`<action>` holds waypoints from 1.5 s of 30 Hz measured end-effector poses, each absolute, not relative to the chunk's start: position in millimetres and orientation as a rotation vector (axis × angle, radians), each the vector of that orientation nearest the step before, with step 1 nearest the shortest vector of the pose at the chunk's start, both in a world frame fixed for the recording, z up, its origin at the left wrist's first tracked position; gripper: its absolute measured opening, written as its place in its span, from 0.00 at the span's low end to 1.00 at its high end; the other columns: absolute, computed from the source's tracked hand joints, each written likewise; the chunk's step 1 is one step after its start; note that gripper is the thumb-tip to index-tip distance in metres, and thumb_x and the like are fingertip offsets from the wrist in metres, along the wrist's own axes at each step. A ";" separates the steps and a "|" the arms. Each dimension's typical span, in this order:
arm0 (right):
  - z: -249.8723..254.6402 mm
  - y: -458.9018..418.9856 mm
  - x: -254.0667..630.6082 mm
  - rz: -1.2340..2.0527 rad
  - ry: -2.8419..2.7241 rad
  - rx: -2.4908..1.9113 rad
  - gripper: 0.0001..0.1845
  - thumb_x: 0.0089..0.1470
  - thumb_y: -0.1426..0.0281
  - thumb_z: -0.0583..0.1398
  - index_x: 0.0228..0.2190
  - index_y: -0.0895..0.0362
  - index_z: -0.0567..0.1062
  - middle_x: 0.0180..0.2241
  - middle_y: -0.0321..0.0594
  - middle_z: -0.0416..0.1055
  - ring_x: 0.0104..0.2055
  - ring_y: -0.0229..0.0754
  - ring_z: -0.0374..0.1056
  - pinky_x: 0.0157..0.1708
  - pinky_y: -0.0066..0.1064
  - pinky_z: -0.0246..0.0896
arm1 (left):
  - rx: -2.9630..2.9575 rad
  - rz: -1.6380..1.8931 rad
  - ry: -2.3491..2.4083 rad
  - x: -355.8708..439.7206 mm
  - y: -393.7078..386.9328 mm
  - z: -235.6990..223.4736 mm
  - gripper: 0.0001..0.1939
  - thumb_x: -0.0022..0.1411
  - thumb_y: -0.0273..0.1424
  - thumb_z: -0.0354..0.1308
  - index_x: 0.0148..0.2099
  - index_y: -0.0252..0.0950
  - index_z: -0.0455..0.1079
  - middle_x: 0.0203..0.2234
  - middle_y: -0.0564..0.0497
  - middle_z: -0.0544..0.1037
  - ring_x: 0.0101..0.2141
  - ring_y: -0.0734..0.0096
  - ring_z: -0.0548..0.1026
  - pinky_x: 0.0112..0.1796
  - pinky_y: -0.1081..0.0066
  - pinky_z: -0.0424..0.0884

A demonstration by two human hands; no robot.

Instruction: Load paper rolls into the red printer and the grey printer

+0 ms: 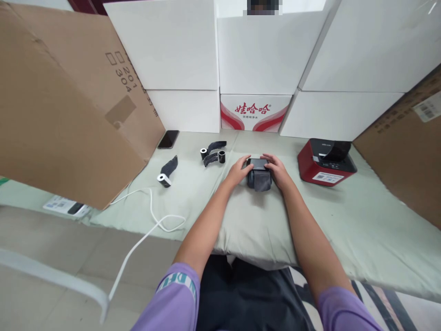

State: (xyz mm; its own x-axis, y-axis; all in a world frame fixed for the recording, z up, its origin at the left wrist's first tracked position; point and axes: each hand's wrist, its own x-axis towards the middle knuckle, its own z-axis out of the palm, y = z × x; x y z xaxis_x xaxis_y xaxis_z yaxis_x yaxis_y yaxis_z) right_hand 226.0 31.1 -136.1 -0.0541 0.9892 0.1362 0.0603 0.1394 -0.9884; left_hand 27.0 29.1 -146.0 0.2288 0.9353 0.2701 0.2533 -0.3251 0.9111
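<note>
A small black printer [259, 164] sits on the pale green cloth in front of me, a strip of dark paper [262, 181] hanging from its near side. On its left side my left hand [238, 171] holds it, thumb near the top edge. My right hand [277, 170] grips the opposite side, with the thumb on top and the fingers around the far corner. Further left lie two small rolls [212, 155] of black paper with their ends unrolled. Nearer me is another roll [164, 180], its white end showing and a dark strip trailing away.
A red and black box-shaped device [325, 162] stands at the right. A phone [168, 139] lies at the back left, and a white cable [151, 202] loops over the front edge. White boxes [255, 55] wall the back; brown cardboard [72, 101] leans at the left.
</note>
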 end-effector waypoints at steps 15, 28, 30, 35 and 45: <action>-134.8 21.8 220.9 1.014 -1.185 -1.211 0.30 0.39 0.61 0.66 0.46 0.52 0.70 0.51 0.45 0.72 0.54 0.50 0.70 0.58 0.48 0.64 | 1.541 1.086 0.903 27.1 36.1 -146.1 0.31 0.60 0.35 0.63 0.64 0.34 0.65 0.63 0.38 0.69 0.63 0.55 0.68 0.64 0.56 0.61; -138.0 -67.4 201.6 0.607 -1.640 -1.519 0.58 0.41 0.56 0.68 0.67 0.61 0.53 0.63 0.60 0.60 0.65 0.62 0.59 0.62 0.53 0.56 | 1.647 1.105 0.981 26.1 29.6 -147.6 0.34 0.60 0.43 0.64 0.65 0.36 0.65 0.62 0.41 0.70 0.61 0.56 0.70 0.63 0.59 0.63; -132.0 -66.2 194.3 0.583 -1.565 -1.536 0.55 0.44 0.51 0.67 0.66 0.61 0.55 0.61 0.60 0.64 0.62 0.61 0.63 0.59 0.52 0.59 | 1.658 1.102 0.993 25.5 29.3 -147.2 0.33 0.60 0.43 0.63 0.65 0.37 0.66 0.62 0.42 0.71 0.61 0.56 0.70 0.63 0.58 0.64; -114.0 -46.4 193.3 0.520 -1.233 -1.682 0.29 0.55 0.44 0.56 0.40 0.57 0.74 0.39 0.48 0.77 0.40 0.50 0.72 0.46 0.43 0.66 | 1.669 1.109 1.006 26.2 30.1 -148.8 0.31 0.61 0.41 0.62 0.64 0.37 0.67 0.61 0.42 0.72 0.61 0.55 0.71 0.62 0.58 0.65; -96.8 -55.5 163.3 0.296 -1.514 -1.943 0.51 0.47 0.50 0.64 0.64 0.64 0.57 0.56 0.61 0.66 0.57 0.61 0.64 0.54 0.46 0.59 | 1.663 1.116 1.003 26.4 32.8 -149.2 0.29 0.61 0.37 0.61 0.63 0.37 0.68 0.60 0.43 0.73 0.59 0.57 0.73 0.62 0.59 0.66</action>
